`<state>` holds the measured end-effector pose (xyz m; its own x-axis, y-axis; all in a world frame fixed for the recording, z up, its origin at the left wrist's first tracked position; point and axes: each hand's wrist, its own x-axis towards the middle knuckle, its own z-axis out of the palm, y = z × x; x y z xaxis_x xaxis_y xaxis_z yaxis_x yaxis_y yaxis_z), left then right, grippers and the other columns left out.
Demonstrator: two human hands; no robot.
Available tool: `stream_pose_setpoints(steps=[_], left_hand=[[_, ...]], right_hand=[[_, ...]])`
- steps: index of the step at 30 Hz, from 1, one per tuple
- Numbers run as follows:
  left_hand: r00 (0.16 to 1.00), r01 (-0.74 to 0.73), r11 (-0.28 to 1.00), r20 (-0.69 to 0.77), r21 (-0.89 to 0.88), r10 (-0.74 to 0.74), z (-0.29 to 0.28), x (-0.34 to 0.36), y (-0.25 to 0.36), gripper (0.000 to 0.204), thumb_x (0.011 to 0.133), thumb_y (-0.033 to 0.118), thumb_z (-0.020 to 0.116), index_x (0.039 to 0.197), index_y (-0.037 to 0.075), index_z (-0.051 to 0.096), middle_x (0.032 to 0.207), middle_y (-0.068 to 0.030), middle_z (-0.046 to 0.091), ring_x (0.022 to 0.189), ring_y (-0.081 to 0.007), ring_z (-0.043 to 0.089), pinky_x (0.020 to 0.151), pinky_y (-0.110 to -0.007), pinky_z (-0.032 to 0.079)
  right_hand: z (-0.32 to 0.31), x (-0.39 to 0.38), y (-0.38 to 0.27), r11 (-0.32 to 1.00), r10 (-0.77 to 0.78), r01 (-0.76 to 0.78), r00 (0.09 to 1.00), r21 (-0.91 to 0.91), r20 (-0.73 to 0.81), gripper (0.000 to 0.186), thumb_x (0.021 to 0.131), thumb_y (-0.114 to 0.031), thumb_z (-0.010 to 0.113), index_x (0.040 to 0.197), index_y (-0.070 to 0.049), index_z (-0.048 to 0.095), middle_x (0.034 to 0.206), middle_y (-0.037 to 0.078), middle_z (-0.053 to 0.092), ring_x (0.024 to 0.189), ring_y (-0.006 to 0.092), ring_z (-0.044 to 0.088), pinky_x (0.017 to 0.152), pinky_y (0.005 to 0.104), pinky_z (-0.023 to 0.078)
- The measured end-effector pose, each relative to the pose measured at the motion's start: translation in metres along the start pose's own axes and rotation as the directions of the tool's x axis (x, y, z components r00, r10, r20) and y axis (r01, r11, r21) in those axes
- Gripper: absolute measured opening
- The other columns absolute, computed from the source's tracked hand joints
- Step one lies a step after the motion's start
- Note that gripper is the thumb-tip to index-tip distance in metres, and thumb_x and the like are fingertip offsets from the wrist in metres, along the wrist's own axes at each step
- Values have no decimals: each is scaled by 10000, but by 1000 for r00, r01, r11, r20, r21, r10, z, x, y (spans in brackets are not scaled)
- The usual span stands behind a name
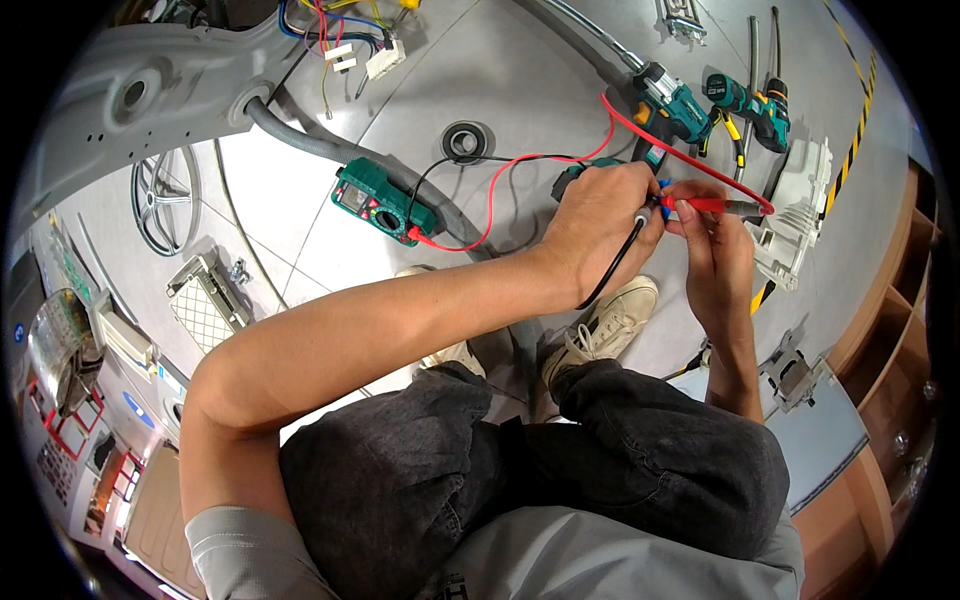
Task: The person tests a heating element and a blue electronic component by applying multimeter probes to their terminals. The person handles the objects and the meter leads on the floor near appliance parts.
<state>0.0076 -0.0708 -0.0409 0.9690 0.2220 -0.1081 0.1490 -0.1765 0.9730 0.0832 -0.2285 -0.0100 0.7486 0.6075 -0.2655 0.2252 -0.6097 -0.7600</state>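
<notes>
Head view, hidden parts: the bare left hand (605,215), seen from its back, conceals its own fingertips; a tiny blue part (664,187) where the hands meet is too small to identify.
Cut-off panel: the grey pressed sheet-metal panel (180,85), far left, runs out of the picture.
Left hand: curled inward, a thick black cord (617,265) looping out beside it; what its fingers clamp cannot be told.
Right hand: the bare right hand (712,240) has thumb and fingertips pinched on a slim red test probe (705,204), close against the left hand.
Multimeter: a boxy dark-green multimeter (383,200) lies left of the hands, a thin red lead (690,159) plugged in.
Floor: pale grey tiles (410,110) carry a round black ring (450,143) beyond the multimeter and a teal-and-black cordless drill (770,120) far right.
Room edge: light-brown wooden shelving (860,325) stands right, past black-and-yellow striped tape (856,140).
</notes>
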Motion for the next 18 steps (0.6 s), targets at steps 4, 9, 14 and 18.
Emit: stream_pose_setpoints(steps=[4, 9, 14, 18], left_hand=[[1000, -2, 1000, 7, 7, 2, 1, 0, -1, 210, 827, 154, 643, 899, -44, 643, 755, -204, 663, 731, -350, 667, 659, -381, 499], [1000, 23, 1000, 21, 11, -23, 0, -1, 1, 214, 830, 153, 638, 911, -46, 637, 763, -199, 669, 735, -343, 670, 667, -379, 499], [999, 39, 999, 38, -6, -39, -1, 0, 2, 221, 833, 154, 638, 914, -52, 633, 760, -197, 670, 738, -340, 674, 668, -377, 500], [999, 36, 999, 39, -5, -36, -1, 0, 2, 219, 836, 153, 637, 913, -53, 634, 753, -198, 669, 733, -342, 674, 669, -375, 502]], right_hand=[[0, -1, -1, 1000, -23, 23, 1000, -1, -7, 208, 993, -98, 502, 1117, 47, 586, 1105, 113, 632, 985, 179, 628, 824, 329, 550], [0, 0, -3, 999, -8, 8, 1000, 31, -8, 206, 992, -96, 505, 1115, 48, 587, 1107, 113, 632, 980, 175, 627, 820, 328, 553], [0, 0, -1, 1000, -8, 8, 1000, 5, -4, 204, 993, -97, 505, 1110, 50, 584, 1112, 113, 627, 979, 175, 626, 817, 327, 554], [0, 0, -3, 1000, -7, 7, 1000, 0, -2, 200, 993, -96, 503, 1112, 47, 577, 1111, 114, 625, 979, 178, 626, 817, 327, 555]])
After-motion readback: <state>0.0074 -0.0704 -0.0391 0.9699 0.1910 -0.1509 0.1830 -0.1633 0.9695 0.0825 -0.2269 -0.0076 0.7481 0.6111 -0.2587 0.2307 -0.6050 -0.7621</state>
